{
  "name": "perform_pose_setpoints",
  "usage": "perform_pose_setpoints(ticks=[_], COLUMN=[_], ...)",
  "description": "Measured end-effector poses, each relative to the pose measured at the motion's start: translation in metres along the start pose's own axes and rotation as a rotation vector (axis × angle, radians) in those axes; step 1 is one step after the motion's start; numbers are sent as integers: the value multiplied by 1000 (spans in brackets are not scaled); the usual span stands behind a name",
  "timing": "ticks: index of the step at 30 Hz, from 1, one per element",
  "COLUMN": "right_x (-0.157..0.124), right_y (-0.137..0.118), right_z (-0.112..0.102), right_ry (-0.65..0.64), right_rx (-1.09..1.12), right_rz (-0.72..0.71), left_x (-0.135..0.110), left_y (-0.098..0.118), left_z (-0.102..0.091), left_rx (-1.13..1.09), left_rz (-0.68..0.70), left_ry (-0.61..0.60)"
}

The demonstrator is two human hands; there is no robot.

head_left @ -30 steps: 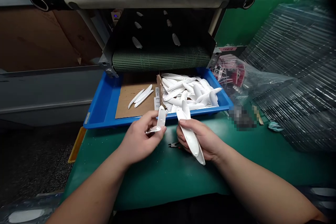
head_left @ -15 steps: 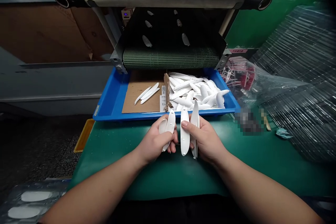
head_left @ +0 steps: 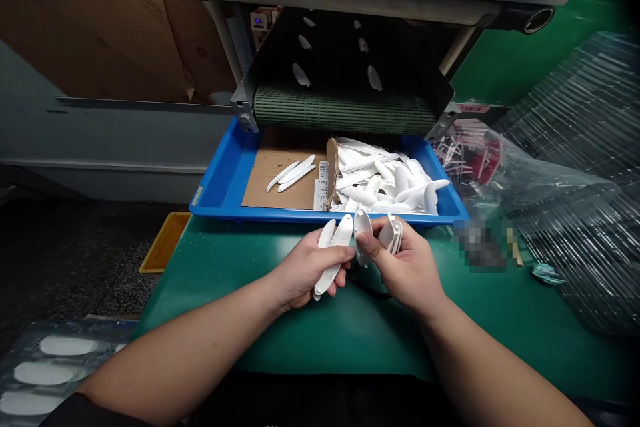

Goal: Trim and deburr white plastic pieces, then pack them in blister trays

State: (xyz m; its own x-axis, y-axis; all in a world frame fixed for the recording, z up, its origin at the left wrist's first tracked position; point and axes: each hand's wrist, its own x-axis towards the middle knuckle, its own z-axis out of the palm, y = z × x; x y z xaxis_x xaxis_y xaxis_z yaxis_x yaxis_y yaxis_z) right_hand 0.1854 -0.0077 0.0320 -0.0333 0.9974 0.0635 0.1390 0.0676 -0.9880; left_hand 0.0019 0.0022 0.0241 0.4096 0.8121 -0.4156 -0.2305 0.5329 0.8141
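Two long white plastic pieces (head_left: 335, 255) lie in my left hand (head_left: 313, 267), pinned under its thumb. My right hand (head_left: 405, 263) pinches one white piece (head_left: 363, 237) between thumb and fingers, its hollow side facing me. More white pieces (head_left: 391, 233) are stacked deeper in that same hand; their exact number is hidden. Both hands are close together above the green table, just in front of the blue tray (head_left: 280, 215). Inside the tray, a heap of white pieces (head_left: 390, 177) fills the right part, and a few loose ones (head_left: 295, 173) rest on cardboard at left.
Beyond the tray, a green mesh conveyor belt (head_left: 345, 109) carries several white pieces toward me. Clear plastic trays (head_left: 590, 180) and a bag of pink and white bits (head_left: 475, 153) stand at right. A yellow bin (head_left: 165, 243) and packed white pieces (head_left: 45, 373) are at lower left.
The view has shifted, moving the scene rightward. My right hand has turned its front piece, which now looks shorter and higher. The left thumb has slid across its pieces toward the right hand.
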Motion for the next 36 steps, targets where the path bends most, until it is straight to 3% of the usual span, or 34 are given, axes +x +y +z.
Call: perform_pose_setpoints(ticks=[11,23,27,32,36], right_x=[6,3,3,1,-1], right_y=[10,11,10,10,11], right_z=[-4,3,2,-3,-4], right_ry=[-46,-74,-115,-264,-291], right_rx=[228,343,379,410,384], right_rz=[209,242,215,195,189], left_x=[-1,-3,-3,-5,-7], left_y=[2,1,0,-2,0], left_z=[1,-5,-5,-4,-5], left_rx=[93,183,83,17,4], left_rz=[112,118,77,23,15], left_ry=[-8,-16,-99,-308,-415])
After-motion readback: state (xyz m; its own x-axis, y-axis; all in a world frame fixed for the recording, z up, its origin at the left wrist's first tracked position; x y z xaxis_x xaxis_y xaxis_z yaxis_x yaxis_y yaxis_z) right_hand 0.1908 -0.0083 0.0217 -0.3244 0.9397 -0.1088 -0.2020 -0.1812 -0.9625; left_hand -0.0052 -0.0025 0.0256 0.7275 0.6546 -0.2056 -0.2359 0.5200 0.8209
